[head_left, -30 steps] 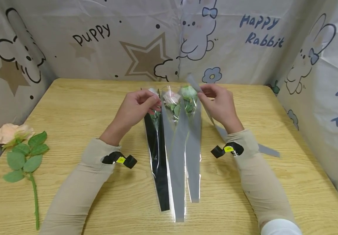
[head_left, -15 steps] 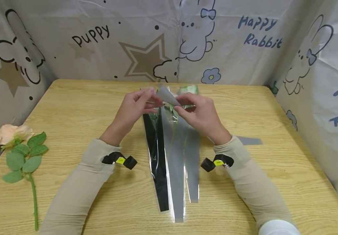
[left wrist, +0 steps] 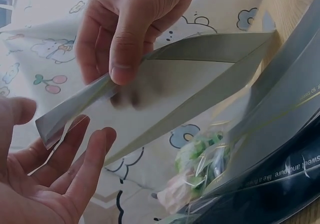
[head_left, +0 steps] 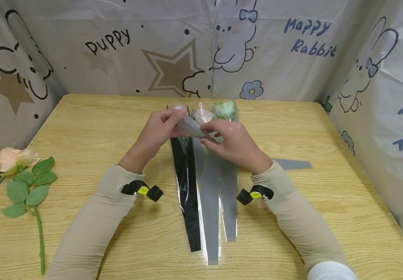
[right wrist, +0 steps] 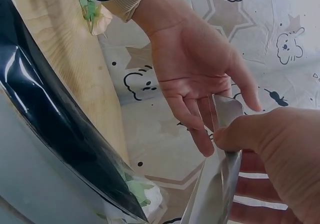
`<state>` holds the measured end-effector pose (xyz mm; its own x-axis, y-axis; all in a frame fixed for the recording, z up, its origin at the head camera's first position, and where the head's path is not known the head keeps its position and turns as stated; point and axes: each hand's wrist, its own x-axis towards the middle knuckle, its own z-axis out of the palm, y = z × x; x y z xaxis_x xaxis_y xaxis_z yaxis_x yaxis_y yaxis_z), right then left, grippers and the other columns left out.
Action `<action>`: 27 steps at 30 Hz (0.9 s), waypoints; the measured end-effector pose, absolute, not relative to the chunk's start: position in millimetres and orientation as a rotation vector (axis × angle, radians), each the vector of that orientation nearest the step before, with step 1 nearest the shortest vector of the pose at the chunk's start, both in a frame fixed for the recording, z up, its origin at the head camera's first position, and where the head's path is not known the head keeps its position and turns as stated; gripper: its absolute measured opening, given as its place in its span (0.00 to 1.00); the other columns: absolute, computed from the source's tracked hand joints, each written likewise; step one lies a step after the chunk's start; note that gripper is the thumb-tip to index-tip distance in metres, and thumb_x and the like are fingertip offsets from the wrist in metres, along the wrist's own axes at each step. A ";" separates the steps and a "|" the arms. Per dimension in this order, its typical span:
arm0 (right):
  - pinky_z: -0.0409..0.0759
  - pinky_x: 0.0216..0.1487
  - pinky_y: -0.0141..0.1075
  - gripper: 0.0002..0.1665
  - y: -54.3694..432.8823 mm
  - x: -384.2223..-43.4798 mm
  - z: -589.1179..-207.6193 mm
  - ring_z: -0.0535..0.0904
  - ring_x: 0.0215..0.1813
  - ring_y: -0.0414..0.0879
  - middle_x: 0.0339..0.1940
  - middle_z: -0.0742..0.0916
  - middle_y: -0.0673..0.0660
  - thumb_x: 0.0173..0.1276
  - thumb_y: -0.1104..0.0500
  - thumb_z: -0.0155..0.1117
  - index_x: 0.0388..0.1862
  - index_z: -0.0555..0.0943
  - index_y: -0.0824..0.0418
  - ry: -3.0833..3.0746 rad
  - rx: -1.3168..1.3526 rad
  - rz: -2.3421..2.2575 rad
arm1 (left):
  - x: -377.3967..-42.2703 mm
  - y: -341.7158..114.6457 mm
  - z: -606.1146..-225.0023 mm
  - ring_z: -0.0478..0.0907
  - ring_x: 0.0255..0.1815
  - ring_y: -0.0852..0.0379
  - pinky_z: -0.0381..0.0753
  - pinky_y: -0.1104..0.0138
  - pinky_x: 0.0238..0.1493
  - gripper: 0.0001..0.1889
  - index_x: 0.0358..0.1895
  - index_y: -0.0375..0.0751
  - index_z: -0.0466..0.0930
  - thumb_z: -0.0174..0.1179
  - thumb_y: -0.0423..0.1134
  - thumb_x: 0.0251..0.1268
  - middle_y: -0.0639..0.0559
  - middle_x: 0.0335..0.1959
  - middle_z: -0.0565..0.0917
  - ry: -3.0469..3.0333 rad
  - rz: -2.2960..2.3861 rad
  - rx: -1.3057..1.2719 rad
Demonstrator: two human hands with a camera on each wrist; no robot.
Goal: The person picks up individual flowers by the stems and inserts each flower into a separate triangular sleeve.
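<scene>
My right hand pinches a grey, partly see-through flower wrapping sleeve between thumb and fingers, near its left end. The sleeve's other end extends out to the right beyond the forearm. Around the left end, my left hand stands with straight, spread fingers; in the left wrist view its thumb is apart from the sleeve. Beneath both hands lie three wrapped flowers: one in a black sleeve, one in a middle grey sleeve, and one in a right grey sleeve.
An unwrapped peach rose with green leaves lies at the left of the wooden table. Printed cloth stands along the back and both sides.
My right hand has moved left and slightly nearer with the grey sleeve, bringing the sleeve's end into the space of the left hand. The left hand has hardly moved.
</scene>
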<state>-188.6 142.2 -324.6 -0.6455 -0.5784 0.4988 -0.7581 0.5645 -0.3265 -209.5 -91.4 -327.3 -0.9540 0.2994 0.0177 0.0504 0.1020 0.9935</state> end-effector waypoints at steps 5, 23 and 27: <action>0.90 0.50 0.39 0.16 141.9 -187.4 -324.7 0.91 0.48 0.48 0.48 0.92 0.57 0.67 0.56 0.75 0.51 0.86 0.61 -2.461 1.106 0.705 | -208.7 -92.3 -327.2 0.80 0.54 0.53 0.88 0.71 0.52 0.17 0.55 0.33 0.80 0.53 0.46 0.81 0.49 0.58 0.77 2.247 1.911 0.337; 0.86 0.36 0.36 0.11 136.5 -195.8 -288.2 0.89 0.33 0.44 0.34 0.93 0.55 0.74 0.55 0.67 0.45 0.89 0.61 -2.516 0.833 1.112 | -206.8 -91.6 -325.9 0.77 0.47 0.56 0.81 0.72 0.46 0.15 0.48 0.36 0.84 0.59 0.47 0.78 0.51 0.47 0.82 2.372 1.826 0.377; 0.87 0.38 0.33 0.10 132.6 -197.1 -286.6 0.89 0.34 0.43 0.38 0.93 0.55 0.73 0.56 0.70 0.47 0.89 0.60 -2.511 0.907 1.085 | -206.3 -92.6 -323.9 0.77 0.49 0.55 0.82 0.71 0.48 0.16 0.50 0.36 0.85 0.60 0.48 0.77 0.50 0.49 0.82 2.386 1.796 0.398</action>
